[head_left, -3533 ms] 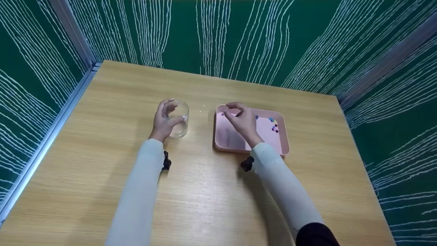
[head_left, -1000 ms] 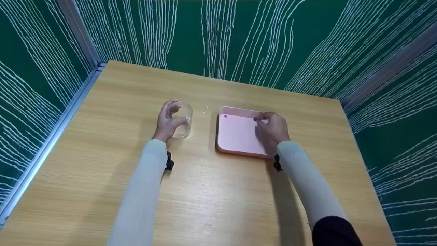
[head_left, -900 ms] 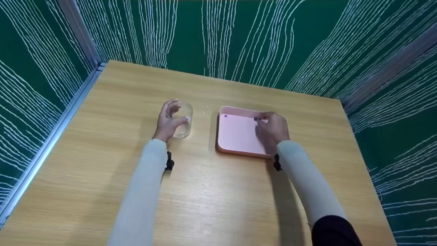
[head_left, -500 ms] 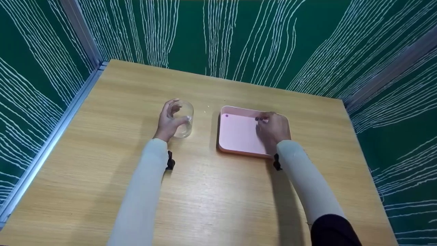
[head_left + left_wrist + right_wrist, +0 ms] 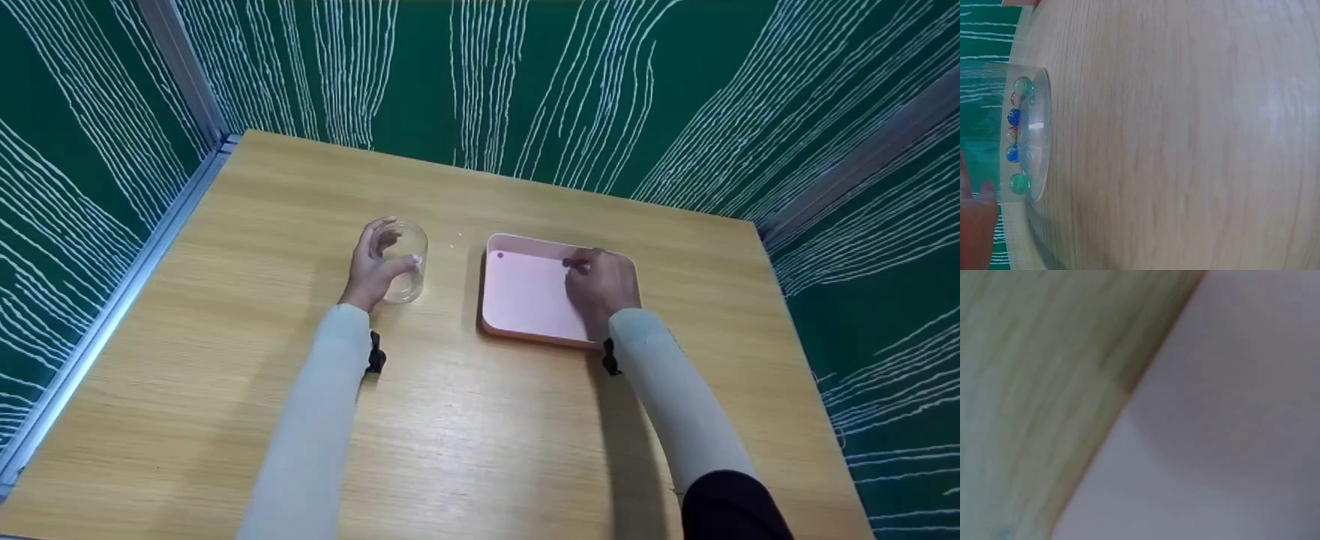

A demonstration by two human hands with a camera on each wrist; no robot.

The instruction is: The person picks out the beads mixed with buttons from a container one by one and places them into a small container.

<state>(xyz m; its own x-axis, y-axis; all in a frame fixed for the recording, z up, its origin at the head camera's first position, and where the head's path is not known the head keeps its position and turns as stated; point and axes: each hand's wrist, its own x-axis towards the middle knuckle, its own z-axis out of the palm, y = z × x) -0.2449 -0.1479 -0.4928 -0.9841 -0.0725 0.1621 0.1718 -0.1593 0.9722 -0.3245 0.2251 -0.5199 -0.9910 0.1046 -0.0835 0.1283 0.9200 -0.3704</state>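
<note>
My left hand [image 5: 367,270] grips an upright clear glass jar [image 5: 406,244] standing on the table, thumb across its near side, fingers behind. In the left wrist view, several green, blue and reddish glass marbles [image 5: 1013,117] lie at the jar's bottom. To the right sits a shallow pink tray [image 5: 523,300]. My right hand [image 5: 604,282] reaches into its right part, fingers curled, thumb and fingertips pinching a small dark marble; another dark marble [image 5: 566,262] lies right beside the fingertips. A purple marble [image 5: 500,255] rests in the tray's far left corner. The hand hides the tray's right side.
The wooden table [image 5: 450,435] carries the jar and the tray. Tiny pale specks lie between them. Green walls with white streaks [image 5: 420,90] enclose the table's back and sides. The right wrist view is blurred, showing the tray's edge and floor.
From above the tray's left half, my right hand has moved right and down to its far right part, over the marbles there. Lately it hardly moves. The left hand stays on the jar.
</note>
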